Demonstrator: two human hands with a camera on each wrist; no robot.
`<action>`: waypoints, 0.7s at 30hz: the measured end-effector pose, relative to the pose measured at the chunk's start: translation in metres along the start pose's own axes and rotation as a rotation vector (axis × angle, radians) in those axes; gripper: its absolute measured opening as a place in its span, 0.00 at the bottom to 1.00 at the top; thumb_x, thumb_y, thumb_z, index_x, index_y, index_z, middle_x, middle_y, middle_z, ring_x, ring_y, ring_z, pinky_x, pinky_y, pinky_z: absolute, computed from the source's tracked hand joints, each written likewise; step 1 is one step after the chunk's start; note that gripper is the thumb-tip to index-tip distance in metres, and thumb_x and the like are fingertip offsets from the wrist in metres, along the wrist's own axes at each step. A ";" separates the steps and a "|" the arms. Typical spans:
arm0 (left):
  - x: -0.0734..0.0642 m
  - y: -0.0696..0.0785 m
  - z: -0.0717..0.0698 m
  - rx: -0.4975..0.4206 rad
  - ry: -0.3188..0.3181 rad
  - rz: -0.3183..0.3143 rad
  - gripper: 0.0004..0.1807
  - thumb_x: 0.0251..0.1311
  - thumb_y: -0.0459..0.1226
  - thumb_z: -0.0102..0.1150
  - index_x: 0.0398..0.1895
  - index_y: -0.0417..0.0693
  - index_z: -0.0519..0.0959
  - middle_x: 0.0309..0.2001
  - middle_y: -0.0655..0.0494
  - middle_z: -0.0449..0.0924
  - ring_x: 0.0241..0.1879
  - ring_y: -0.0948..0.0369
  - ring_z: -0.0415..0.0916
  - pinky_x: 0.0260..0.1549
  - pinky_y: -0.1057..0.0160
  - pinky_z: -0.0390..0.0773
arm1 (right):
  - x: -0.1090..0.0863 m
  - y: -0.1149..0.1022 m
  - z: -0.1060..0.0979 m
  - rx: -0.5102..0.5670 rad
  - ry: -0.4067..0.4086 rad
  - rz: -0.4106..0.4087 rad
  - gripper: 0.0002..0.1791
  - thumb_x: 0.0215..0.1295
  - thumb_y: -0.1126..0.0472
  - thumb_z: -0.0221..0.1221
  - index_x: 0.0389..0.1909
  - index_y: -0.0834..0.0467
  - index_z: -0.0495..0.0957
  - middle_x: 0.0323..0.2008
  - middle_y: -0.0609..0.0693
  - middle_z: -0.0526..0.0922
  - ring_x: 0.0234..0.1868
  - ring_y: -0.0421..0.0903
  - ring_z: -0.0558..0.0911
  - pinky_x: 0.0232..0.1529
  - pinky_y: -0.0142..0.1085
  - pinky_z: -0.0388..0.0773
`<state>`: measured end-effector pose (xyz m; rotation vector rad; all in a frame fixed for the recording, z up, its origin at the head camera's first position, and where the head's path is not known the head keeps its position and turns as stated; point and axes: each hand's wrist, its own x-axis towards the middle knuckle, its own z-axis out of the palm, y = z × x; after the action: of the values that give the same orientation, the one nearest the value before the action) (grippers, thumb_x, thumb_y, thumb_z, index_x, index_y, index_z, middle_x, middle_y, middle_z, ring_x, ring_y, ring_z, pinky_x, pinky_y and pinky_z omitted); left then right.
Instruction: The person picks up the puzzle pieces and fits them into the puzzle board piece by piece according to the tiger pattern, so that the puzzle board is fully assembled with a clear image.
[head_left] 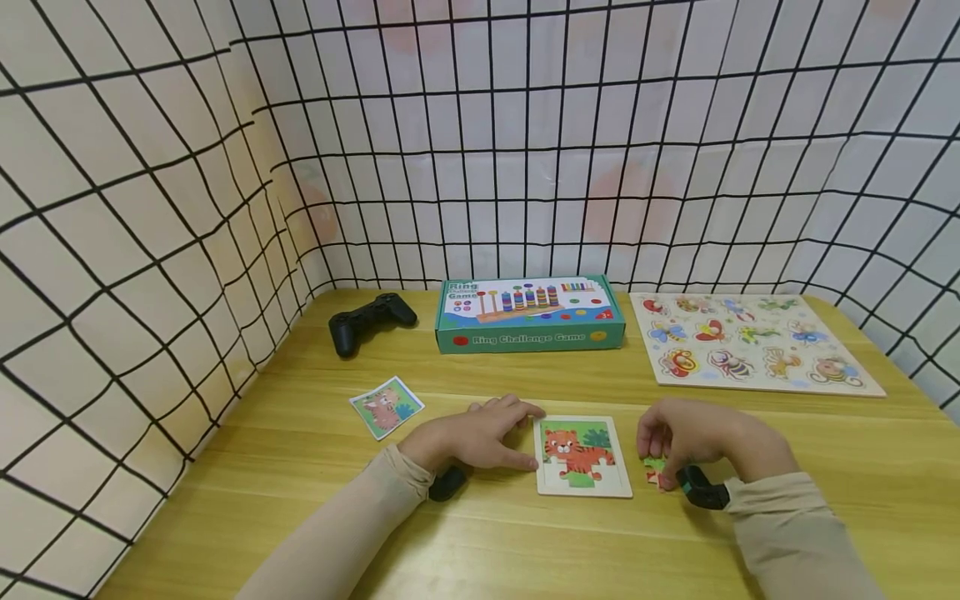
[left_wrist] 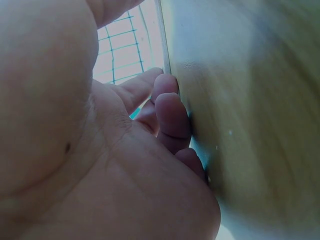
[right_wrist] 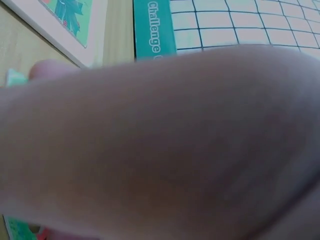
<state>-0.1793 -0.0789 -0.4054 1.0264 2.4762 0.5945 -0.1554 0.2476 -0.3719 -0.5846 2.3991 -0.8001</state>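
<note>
A framed tiger jigsaw puzzle (head_left: 585, 457) lies flat on the wooden table, several pieces fitted in it and bare tray showing at its lower corners. My left hand (head_left: 480, 435) is at its left side, the index fingertip at the upper left corner and the thumb tip on the left edge. The other fingers of the left hand rest low by the tabletop in the left wrist view. Just right of the frame, my right hand (head_left: 693, 437) pinches a green and red puzzle piece (head_left: 654, 469) between thumb and fingers. The hand covers part of that piece.
A picture card of a pink animal (head_left: 386, 407) lies left of the left hand. Behind stand a black game controller (head_left: 371, 322) and a green Ring Challenge Game box (head_left: 531, 340). An insect peg board (head_left: 757, 343) lies at the back right. Black netting (head_left: 491, 158) encloses the table's back and sides.
</note>
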 end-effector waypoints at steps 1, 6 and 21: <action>0.000 0.000 0.000 0.001 -0.001 0.001 0.38 0.64 0.57 0.63 0.74 0.59 0.64 0.57 0.64 0.66 0.58 0.64 0.63 0.58 0.53 0.59 | 0.000 0.000 0.000 -0.001 0.001 -0.005 0.20 0.40 0.69 0.80 0.31 0.57 0.79 0.28 0.50 0.77 0.32 0.46 0.75 0.34 0.35 0.74; -0.001 0.001 0.000 0.002 -0.003 0.008 0.38 0.65 0.57 0.62 0.74 0.58 0.63 0.57 0.64 0.66 0.58 0.63 0.63 0.57 0.53 0.59 | -0.002 0.003 -0.001 0.044 0.003 -0.034 0.18 0.44 0.70 0.77 0.31 0.59 0.77 0.27 0.50 0.76 0.30 0.47 0.76 0.32 0.35 0.74; -0.002 0.001 -0.001 -0.003 -0.001 0.003 0.38 0.64 0.58 0.63 0.74 0.58 0.64 0.55 0.65 0.66 0.56 0.65 0.63 0.55 0.55 0.59 | -0.004 -0.003 -0.008 0.145 -0.071 -0.209 0.13 0.62 0.67 0.67 0.47 0.58 0.83 0.37 0.53 0.76 0.30 0.47 0.79 0.32 0.38 0.78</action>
<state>-0.1782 -0.0798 -0.4033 1.0286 2.4723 0.5983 -0.1568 0.2515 -0.3631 -0.7993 2.2175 -1.0146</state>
